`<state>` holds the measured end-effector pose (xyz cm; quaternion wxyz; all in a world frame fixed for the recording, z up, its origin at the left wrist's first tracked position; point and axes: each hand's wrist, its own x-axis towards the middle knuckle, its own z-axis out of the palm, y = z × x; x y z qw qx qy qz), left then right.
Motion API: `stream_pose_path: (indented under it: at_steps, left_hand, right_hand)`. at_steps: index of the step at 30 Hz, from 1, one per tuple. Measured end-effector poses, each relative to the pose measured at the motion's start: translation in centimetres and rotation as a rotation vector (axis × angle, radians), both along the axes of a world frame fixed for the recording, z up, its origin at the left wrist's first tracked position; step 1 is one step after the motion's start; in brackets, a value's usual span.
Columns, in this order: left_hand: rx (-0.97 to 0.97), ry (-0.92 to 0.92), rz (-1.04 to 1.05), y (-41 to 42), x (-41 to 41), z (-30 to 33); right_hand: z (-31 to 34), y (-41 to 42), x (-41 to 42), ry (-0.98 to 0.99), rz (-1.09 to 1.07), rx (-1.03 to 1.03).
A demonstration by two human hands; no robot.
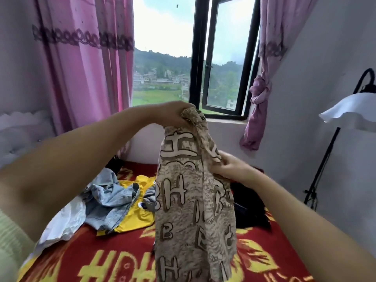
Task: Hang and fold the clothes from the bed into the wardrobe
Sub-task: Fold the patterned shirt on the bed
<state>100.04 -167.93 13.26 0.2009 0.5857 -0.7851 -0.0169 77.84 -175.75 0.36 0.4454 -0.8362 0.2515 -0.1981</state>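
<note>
A beige-brown garment printed with large letters [191,210] hangs in front of me over the bed. My left hand [173,113] grips its bunched top, raised high near the window. My right hand [230,166] pinches the garment's right edge lower down. On the red and yellow bedspread [114,259] lie a light denim piece [109,198], a yellow shirt [138,214], a white garment [65,222] at the left and dark clothes [248,208] at the right, partly behind the hanging garment. No wardrobe is in view.
A window [221,58] with a black frame stands ajar behind the bed, between pink curtains [85,64]. A knotted curtain [257,110] hangs at its right. A black floor lamp with a white shade [354,110] stands by the right wall.
</note>
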Motion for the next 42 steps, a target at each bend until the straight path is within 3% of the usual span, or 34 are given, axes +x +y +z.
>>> stream_pose_path:
  at_steps: [5, 8, 12, 15, 22, 30, 34, 38, 42]
  left_hand:
    - [-0.003, -0.109, 0.039, 0.2, 0.2, 1.0]
    - [-0.005, -0.150, 0.098, 0.3, 0.8, 0.7]
    - [-0.021, -0.125, 0.162, 0.7, 2.1, 0.6]
    - [-0.043, -0.100, 0.182, 0.9, 2.6, 1.0]
    - [0.009, -0.069, 0.163, 1.2, 1.8, 1.5]
    - [-0.006, -0.139, 0.145, 0.7, 0.1, 2.2]
    - [0.003, -0.168, 0.125, 0.4, -1.0, 2.4]
    - [-0.002, -0.198, 0.164, 0.8, -0.4, 2.2]
    - [-0.059, -0.157, 0.250, 1.3, 2.1, 1.4]
  right_hand:
    - [-6.8, -1.8, -0.4, 0.046, -0.203, -0.084]
    - [-7.0, -2.7, -1.4, -0.064, -0.210, 0.041]
    - [-7.4, -2.4, -1.6, -0.278, -0.272, 0.026]
    - [-8.1, -1.5, -0.6, -0.279, -0.239, 0.035]
    - [-7.3, -1.2, 0.3, -0.234, -0.540, -0.258]
    - [-6.7, 4.9, 4.0, -0.336, -0.469, -0.649]
    - [-6.6, 4.4, 6.1, -0.136, -0.455, -0.288]
    - [-6.8, 3.0, 5.5, 0.044, -0.436, -0.199]
    - [-8.5, 4.9, 3.9, -0.258, -0.198, 0.207]
